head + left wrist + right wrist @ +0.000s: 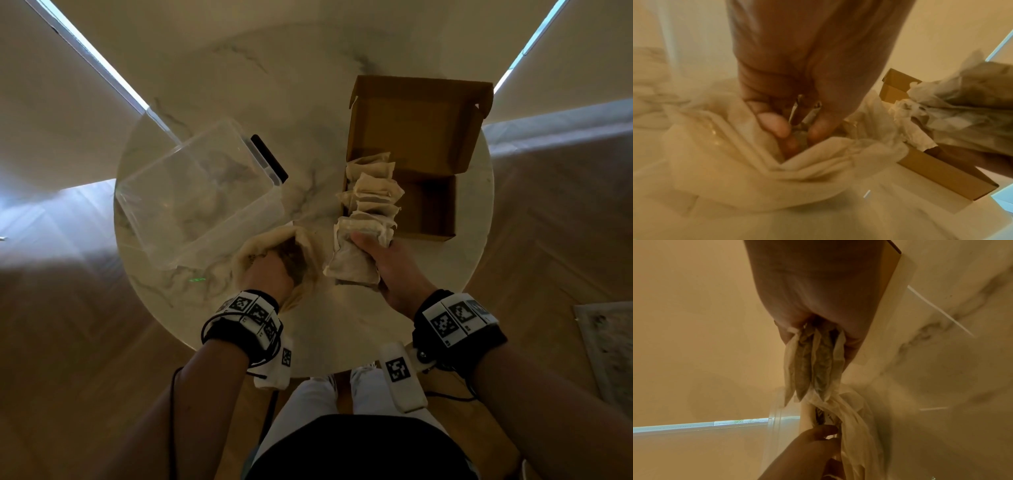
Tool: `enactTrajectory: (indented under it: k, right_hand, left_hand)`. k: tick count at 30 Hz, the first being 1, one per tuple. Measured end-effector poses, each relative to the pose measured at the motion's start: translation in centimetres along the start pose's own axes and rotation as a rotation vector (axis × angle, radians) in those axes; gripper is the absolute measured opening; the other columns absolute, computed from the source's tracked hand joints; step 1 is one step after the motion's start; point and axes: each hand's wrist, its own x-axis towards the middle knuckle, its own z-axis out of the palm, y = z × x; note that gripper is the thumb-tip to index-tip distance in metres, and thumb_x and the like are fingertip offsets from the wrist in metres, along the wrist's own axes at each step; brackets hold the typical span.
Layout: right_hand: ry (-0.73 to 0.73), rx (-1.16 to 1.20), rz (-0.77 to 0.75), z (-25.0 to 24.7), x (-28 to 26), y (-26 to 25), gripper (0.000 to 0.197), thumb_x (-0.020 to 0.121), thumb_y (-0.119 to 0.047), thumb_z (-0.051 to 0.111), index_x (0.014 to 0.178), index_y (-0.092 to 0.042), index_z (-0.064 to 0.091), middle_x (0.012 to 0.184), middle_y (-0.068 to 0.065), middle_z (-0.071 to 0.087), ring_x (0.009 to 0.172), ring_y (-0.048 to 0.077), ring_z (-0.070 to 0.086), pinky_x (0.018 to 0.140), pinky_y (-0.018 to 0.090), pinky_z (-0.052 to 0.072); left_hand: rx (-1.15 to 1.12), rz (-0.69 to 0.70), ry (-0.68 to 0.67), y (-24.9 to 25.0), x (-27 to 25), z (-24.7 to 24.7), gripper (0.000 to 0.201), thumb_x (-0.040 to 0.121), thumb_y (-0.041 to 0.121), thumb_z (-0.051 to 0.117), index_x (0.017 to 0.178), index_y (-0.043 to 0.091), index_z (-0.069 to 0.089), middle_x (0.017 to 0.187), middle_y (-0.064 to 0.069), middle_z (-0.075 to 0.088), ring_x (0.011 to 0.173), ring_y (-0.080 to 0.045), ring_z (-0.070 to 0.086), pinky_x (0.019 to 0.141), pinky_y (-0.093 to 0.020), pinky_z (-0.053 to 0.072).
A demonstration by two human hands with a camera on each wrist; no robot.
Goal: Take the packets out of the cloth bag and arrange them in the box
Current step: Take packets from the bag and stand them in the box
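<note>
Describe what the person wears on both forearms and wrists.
Both forearms are bare, with no sleeves. Each wrist carries a black band ringed with white blocks printed with black square-pattern markers. A white tagged pod hangs under each band. Thin black cables loop from the band behind the left hand and trail from the one behind the right hand.

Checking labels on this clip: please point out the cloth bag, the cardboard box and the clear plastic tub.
cloth bag (260,240): head view, rim fabric.
cardboard box (430,209): head view, bare floor.
clear plastic tub (191,192): head view, bottom.
</note>
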Motion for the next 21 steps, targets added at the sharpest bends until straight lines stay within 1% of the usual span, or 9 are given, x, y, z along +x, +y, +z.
enactTrajectory:
  k: [3, 6, 7, 10, 11, 13, 16, 19, 21]
  right_hand:
    - [0.000, -0.048, 0.024, 0.4, 0.0, 0.1, 0.050, 0.075, -0.040, 0.076, 0.115, -0.014, 0.065, 0.114, 0.019, 0.069, 0.105, 0.041, 0.067, 0.087, 0.073, 0.046]
    - [-0.038, -0.081, 0.028, 0.7, -0.2, 0.1, 0.050, 0.078, -0.042, 0.074, 0.117, -0.012, 0.064, 0.113, 0.020, 0.069, 0.105, 0.043, 0.066, 0.089, 0.071, 0.046]
    - [-0.048, -0.080, 0.029, 0.7, -0.2, 0.1, 0.049, 0.080, -0.040, 0.073, 0.117, -0.010, 0.064, 0.113, 0.020, 0.069, 0.104, 0.043, 0.066, 0.089, 0.070, 0.047]
    - [-0.030, -0.086, 0.044, 0.8, -0.3, 0.1, 0.052, 0.078, -0.040, 0.074, 0.118, -0.008, 0.063, 0.113, 0.020, 0.069, 0.103, 0.041, 0.067, 0.089, 0.067, 0.050]
    - [-0.021, -0.088, 0.049, 0.8, -0.2, 0.1, 0.054, 0.077, -0.041, 0.075, 0.118, -0.009, 0.064, 0.113, 0.019, 0.070, 0.104, 0.040, 0.067, 0.090, 0.066, 0.049]
    - [-0.019, -0.083, 0.046, 1.0, -0.2, 0.1, 0.054, 0.076, -0.042, 0.076, 0.118, -0.010, 0.064, 0.114, 0.018, 0.070, 0.105, 0.040, 0.067, 0.090, 0.067, 0.049]
    - [-0.017, -0.093, 0.049, 1.1, -0.3, 0.0, 0.054, 0.075, -0.041, 0.077, 0.117, -0.009, 0.065, 0.113, 0.018, 0.070, 0.107, 0.039, 0.066, 0.091, 0.066, 0.049]
    - [-0.040, -0.118, 0.052, 1.3, -0.5, 0.1, 0.054, 0.074, -0.041, 0.077, 0.115, -0.007, 0.066, 0.113, 0.018, 0.070, 0.107, 0.038, 0.066, 0.093, 0.064, 0.049]
    - [-0.023, -0.154, 0.044, 1.4, -0.6, 0.2, 0.053, 0.072, -0.044, 0.076, 0.111, -0.008, 0.069, 0.110, 0.017, 0.071, 0.105, 0.037, 0.067, 0.091, 0.063, 0.050]
  left_hand:
    - [-0.038, -0.062, 0.011, -0.1, 0.1, -0.2, 0.016, 0.093, 0.014, 0.052, 0.101, 0.004, 0.061, 0.104, -0.013, 0.065, 0.093, -0.026, 0.061, 0.072, -0.027, 0.043]
    - [-0.094, -0.035, 0.019, -0.7, 0.1, 0.1, 0.014, 0.092, 0.019, 0.054, 0.094, 0.007, 0.062, 0.096, -0.008, 0.067, 0.082, -0.020, 0.059, 0.068, -0.026, 0.041]
    - [-0.133, -0.027, 0.009, -0.8, 0.0, 0.1, 0.013, 0.092, 0.020, 0.055, 0.093, 0.009, 0.064, 0.092, -0.006, 0.068, 0.081, -0.019, 0.060, 0.066, -0.024, 0.041]
    - [-0.203, 0.045, 0.086, -1.3, -0.5, 0.0, 0.017, 0.089, 0.022, 0.058, 0.072, 0.021, 0.058, 0.071, 0.001, 0.062, 0.074, -0.022, 0.061, 0.053, -0.021, 0.034]
    - [-0.243, 0.070, 0.118, -1.3, -0.9, -0.4, 0.017, 0.087, 0.025, 0.060, 0.071, 0.024, 0.057, 0.066, 0.004, 0.059, 0.071, -0.021, 0.061, 0.053, -0.022, 0.036]
    - [-0.320, 0.109, 0.182, -1.5, -1.7, -1.3, 0.016, 0.086, 0.033, 0.063, 0.074, 0.023, 0.058, 0.069, 0.005, 0.057, 0.067, -0.017, 0.057, 0.057, -0.026, 0.040]
    - [-0.323, 0.157, 0.297, -1.9, -3.2, -2.9, 0.013, 0.086, 0.029, 0.062, 0.077, 0.020, 0.058, 0.082, 0.008, 0.049, 0.078, -0.019, 0.050, 0.064, -0.028, 0.037]
    - [-0.609, 0.141, 0.264, -1.7, -4.6, -4.1, 0.011, 0.089, 0.021, 0.060, 0.082, 0.014, 0.056, 0.076, 0.005, 0.052, 0.069, -0.014, 0.048, 0.059, -0.024, 0.037]
    - [-0.842, 0.124, 0.229, -1.3, -5.5, -5.1, 0.011, 0.091, 0.015, 0.057, 0.081, 0.019, 0.055, 0.070, 0.005, 0.053, 0.063, -0.011, 0.046, 0.058, -0.025, 0.038]
